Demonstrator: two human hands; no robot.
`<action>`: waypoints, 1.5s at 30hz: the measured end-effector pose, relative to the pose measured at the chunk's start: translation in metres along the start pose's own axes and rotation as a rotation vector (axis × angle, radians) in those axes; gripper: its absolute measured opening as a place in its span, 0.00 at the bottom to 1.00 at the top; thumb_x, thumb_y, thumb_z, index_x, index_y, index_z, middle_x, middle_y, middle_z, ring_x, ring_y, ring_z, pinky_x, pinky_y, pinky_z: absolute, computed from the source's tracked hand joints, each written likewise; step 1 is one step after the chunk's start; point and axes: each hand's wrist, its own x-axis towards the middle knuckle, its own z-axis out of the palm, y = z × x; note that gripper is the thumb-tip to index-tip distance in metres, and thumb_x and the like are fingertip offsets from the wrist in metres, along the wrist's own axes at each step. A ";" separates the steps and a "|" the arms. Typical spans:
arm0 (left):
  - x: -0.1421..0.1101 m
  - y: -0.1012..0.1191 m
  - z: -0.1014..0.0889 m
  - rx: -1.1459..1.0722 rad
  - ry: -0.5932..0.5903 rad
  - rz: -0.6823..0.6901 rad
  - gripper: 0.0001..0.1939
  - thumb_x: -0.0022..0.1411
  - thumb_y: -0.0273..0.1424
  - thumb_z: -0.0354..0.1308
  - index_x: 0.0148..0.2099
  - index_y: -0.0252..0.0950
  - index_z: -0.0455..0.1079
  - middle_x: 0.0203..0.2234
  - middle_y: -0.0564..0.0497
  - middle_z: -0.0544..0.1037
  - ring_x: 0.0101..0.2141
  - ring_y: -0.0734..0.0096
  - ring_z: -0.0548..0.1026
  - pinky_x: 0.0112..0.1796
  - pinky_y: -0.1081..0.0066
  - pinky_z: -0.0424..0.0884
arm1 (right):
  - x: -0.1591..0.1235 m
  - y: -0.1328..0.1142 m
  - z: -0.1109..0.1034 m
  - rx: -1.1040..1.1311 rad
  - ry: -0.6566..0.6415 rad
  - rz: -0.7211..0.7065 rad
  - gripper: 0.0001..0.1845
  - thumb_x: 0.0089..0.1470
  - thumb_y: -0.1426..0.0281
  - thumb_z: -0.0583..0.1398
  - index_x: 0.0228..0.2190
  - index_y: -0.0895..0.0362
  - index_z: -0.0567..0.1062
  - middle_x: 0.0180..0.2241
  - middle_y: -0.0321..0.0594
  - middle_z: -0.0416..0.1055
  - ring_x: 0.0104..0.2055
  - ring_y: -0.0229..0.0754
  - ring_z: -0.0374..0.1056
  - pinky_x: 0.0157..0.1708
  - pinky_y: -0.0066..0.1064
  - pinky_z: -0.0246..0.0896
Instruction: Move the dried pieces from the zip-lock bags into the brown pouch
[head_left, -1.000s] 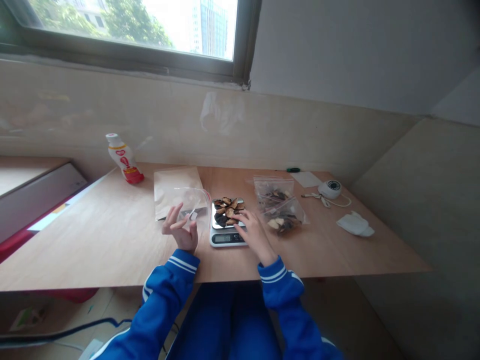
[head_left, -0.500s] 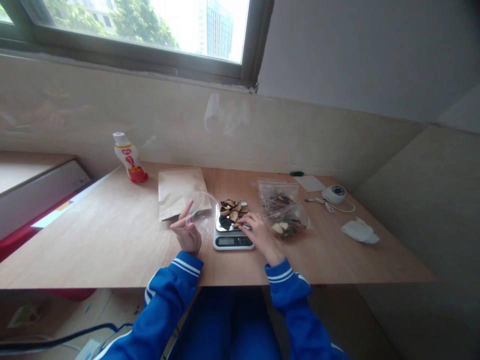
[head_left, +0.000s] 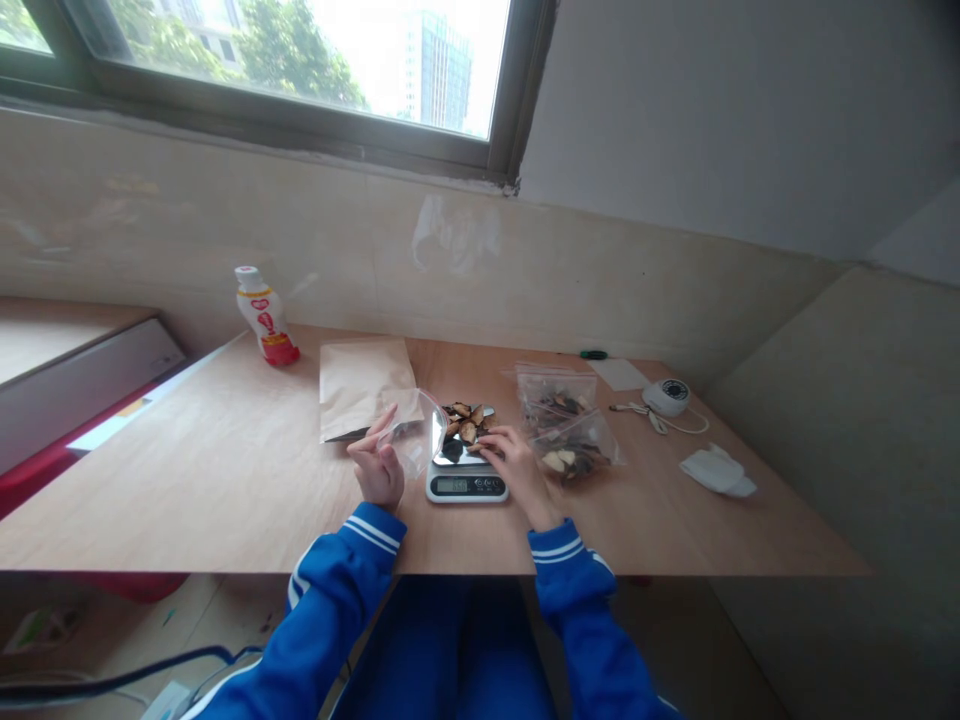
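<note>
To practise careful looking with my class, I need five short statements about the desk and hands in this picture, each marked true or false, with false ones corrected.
1. Brown pieces lie on the scale. True.
2. The bottle lies on its side. False: the bottle stands upright.
3. The clear bag is at the left hand. True.
4. The right hand is on the bottle. False: the right hand is at the brown pieces.
5. The paper bag lies left of the scale. True.

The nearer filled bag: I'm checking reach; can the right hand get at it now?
Probably yes: the right hand is beside the filled bag, with nothing visible between them, though its fingers are at the brown pieces.
</note>
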 end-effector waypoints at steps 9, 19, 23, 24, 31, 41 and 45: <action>0.003 -0.002 0.002 -0.054 0.056 0.127 0.09 0.68 0.40 0.43 0.42 0.39 0.53 0.48 0.31 0.75 0.49 0.59 0.75 0.45 0.53 0.72 | -0.003 -0.004 -0.002 0.043 0.160 0.024 0.10 0.59 0.67 0.57 0.37 0.52 0.80 0.39 0.43 0.71 0.44 0.45 0.69 0.47 0.39 0.67; 0.003 0.001 0.001 0.015 0.033 0.116 0.10 0.69 0.41 0.42 0.43 0.39 0.53 0.47 0.34 0.76 0.49 0.61 0.75 0.44 0.57 0.72 | 0.031 -0.067 -0.006 0.365 0.256 0.061 0.09 0.54 0.67 0.63 0.37 0.53 0.80 0.41 0.42 0.72 0.43 0.43 0.71 0.43 0.33 0.69; 0.002 0.001 0.000 0.024 0.034 0.089 0.11 0.68 0.42 0.41 0.43 0.39 0.53 0.47 0.35 0.76 0.48 0.61 0.75 0.44 0.56 0.73 | 0.039 -0.095 0.006 0.428 0.064 -0.098 0.12 0.56 0.71 0.60 0.42 0.52 0.78 0.44 0.42 0.73 0.46 0.42 0.70 0.45 0.32 0.68; 0.002 0.001 0.000 0.025 0.030 0.077 0.12 0.68 0.43 0.41 0.43 0.39 0.53 0.48 0.36 0.76 0.48 0.61 0.76 0.44 0.56 0.73 | 0.038 -0.098 0.008 0.443 0.037 -0.120 0.13 0.57 0.71 0.59 0.44 0.52 0.77 0.45 0.42 0.74 0.48 0.42 0.70 0.45 0.32 0.68; -0.002 -0.005 0.002 -0.015 0.063 0.000 0.12 0.67 0.44 0.43 0.42 0.40 0.55 0.48 0.40 0.76 0.48 0.63 0.76 0.42 0.58 0.74 | 0.028 -0.055 0.007 0.437 0.257 0.095 0.15 0.60 0.71 0.50 0.42 0.55 0.75 0.45 0.44 0.73 0.49 0.43 0.69 0.50 0.37 0.65; -0.001 -0.006 0.002 -0.036 0.074 0.002 0.11 0.67 0.42 0.44 0.42 0.40 0.56 0.47 0.41 0.77 0.48 0.64 0.76 0.42 0.59 0.74 | 0.036 0.012 0.009 -0.031 -0.152 0.089 0.15 0.54 0.76 0.57 0.42 0.56 0.77 0.44 0.47 0.74 0.49 0.48 0.68 0.52 0.43 0.61; -0.001 -0.007 0.001 0.010 0.045 0.019 0.10 0.67 0.41 0.43 0.42 0.40 0.55 0.47 0.41 0.77 0.47 0.64 0.76 0.41 0.60 0.74 | 0.032 0.011 0.006 -0.017 -0.098 0.057 0.14 0.55 0.78 0.55 0.37 0.55 0.79 0.38 0.45 0.76 0.43 0.46 0.70 0.46 0.38 0.64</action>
